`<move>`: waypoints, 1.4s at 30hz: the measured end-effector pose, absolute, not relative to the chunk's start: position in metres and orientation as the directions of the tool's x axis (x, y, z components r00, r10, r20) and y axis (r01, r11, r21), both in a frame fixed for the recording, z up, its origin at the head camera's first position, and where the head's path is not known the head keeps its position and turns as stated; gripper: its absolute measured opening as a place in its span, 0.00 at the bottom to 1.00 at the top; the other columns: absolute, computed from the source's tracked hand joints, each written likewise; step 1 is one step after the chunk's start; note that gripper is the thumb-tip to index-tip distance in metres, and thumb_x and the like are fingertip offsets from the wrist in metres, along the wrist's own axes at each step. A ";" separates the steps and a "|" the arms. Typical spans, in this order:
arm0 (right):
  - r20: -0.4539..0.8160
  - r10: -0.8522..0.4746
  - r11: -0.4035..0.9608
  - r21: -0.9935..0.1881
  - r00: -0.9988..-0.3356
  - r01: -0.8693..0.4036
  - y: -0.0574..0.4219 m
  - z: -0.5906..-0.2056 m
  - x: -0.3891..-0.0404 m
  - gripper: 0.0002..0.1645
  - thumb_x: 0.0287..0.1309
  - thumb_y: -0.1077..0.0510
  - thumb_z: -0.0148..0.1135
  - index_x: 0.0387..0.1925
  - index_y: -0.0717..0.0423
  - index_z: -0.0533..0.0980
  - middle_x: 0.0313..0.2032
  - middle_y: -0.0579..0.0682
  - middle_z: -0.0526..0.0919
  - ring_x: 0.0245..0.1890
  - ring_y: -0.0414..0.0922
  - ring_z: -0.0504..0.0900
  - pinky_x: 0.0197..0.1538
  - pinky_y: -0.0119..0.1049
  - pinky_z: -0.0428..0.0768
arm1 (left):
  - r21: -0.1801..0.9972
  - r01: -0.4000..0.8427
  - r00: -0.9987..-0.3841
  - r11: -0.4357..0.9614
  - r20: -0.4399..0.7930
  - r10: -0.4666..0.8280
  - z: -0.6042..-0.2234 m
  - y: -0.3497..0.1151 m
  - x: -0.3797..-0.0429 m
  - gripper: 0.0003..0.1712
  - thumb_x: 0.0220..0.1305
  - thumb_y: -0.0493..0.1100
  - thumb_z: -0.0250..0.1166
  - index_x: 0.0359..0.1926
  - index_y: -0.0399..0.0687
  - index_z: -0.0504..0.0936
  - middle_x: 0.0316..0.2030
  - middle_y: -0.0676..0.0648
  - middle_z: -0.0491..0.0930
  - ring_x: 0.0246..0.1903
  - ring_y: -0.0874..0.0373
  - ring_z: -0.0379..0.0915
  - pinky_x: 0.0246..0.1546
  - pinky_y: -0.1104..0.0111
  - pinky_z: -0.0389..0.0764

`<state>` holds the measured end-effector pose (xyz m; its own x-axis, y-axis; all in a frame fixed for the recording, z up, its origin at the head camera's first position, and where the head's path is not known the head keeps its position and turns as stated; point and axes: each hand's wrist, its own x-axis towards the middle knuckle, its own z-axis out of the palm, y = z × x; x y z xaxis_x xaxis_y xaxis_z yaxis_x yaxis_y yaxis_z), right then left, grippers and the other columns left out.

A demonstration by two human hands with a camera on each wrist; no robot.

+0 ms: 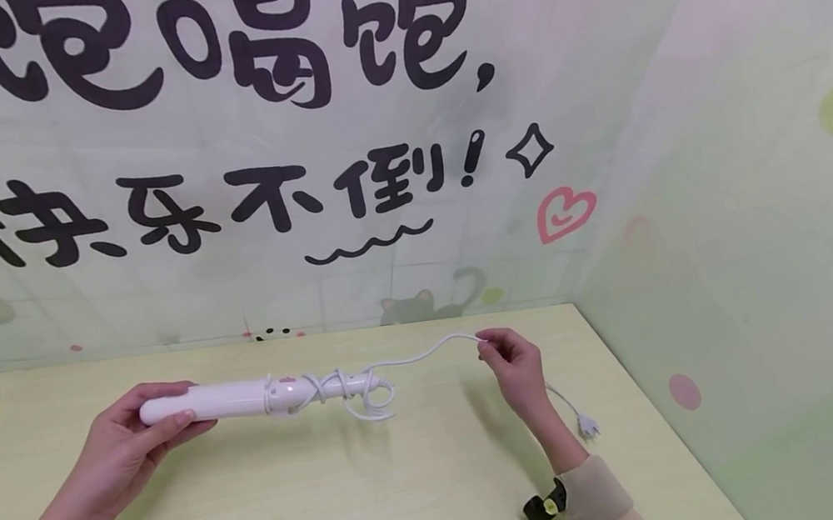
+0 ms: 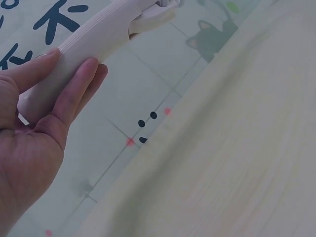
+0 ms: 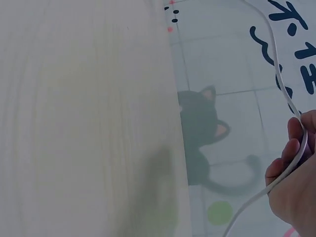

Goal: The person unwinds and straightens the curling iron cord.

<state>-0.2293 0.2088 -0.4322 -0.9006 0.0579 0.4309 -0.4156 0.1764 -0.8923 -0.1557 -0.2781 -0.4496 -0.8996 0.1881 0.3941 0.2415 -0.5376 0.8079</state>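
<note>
A white hair straightener is held level above the table in the head view, its rounded end to the left. My left hand grips that end, thumb in front and fingers behind; the left wrist view shows the same grip on the thick white body. Several loose turns of white cord wind around the narrower right part. From there the cord runs to my right hand, which pinches it between thumb and fingers. Past this hand the cord hangs down to a white two-pin plug.
Beneath both hands is a pale wooden table. A printed wall with black lettering stands behind it, and another wall borders it on the right. A black strap device sits at the right wrist.
</note>
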 end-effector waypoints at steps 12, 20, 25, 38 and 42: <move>0.368 -0.021 0.179 -0.913 -0.929 -0.366 0.211 -0.439 -0.234 0.14 0.76 0.68 0.53 0.46 0.78 0.79 0.38 0.72 0.85 0.33 0.36 0.83 0.41 0.27 0.89 | 0.826 0.251 -0.903 -0.505 0.388 0.185 -0.447 -0.278 -0.153 0.26 0.69 0.13 0.47 0.58 0.32 0.81 0.57 0.44 0.76 0.53 0.52 0.81 0.54 0.54 0.86; 0.334 -0.083 0.243 -0.907 -0.939 -0.344 0.202 -0.442 -0.234 0.20 0.80 0.61 0.49 0.52 0.77 0.77 0.48 0.69 0.84 0.50 0.65 0.83 0.63 0.47 0.86 | 0.827 0.239 -0.898 -0.508 0.388 0.208 -0.445 -0.278 -0.152 0.26 0.69 0.13 0.47 0.58 0.33 0.81 0.57 0.44 0.78 0.54 0.51 0.81 0.54 0.53 0.86; 0.323 -0.091 0.296 -0.895 -0.942 -0.335 0.195 -0.445 -0.234 0.21 0.81 0.58 0.48 0.52 0.74 0.78 0.47 0.66 0.86 0.49 0.62 0.84 0.64 0.52 0.84 | 0.832 0.235 -0.897 -0.502 0.385 0.217 -0.443 -0.279 -0.151 0.26 0.69 0.13 0.47 0.58 0.33 0.81 0.57 0.45 0.78 0.54 0.52 0.81 0.53 0.53 0.87; 0.317 -0.370 0.145 -0.909 -0.873 -0.391 0.170 -0.445 -0.231 0.27 0.84 0.58 0.35 0.61 0.75 0.72 0.53 0.71 0.82 0.53 0.67 0.82 0.63 0.57 0.84 | 0.802 0.231 -0.880 -0.551 0.414 0.234 -0.446 -0.279 -0.154 0.28 0.67 0.11 0.45 0.58 0.30 0.80 0.59 0.42 0.78 0.55 0.49 0.80 0.55 0.52 0.85; 0.304 -0.477 0.080 -0.919 -0.825 -0.386 0.160 -0.447 -0.229 0.29 0.85 0.55 0.31 0.64 0.75 0.69 0.55 0.72 0.81 0.56 0.68 0.80 0.65 0.57 0.82 | 0.798 0.228 -0.881 -0.558 0.414 0.231 -0.446 -0.279 -0.154 0.28 0.67 0.11 0.44 0.58 0.30 0.80 0.59 0.42 0.78 0.55 0.49 0.80 0.55 0.52 0.86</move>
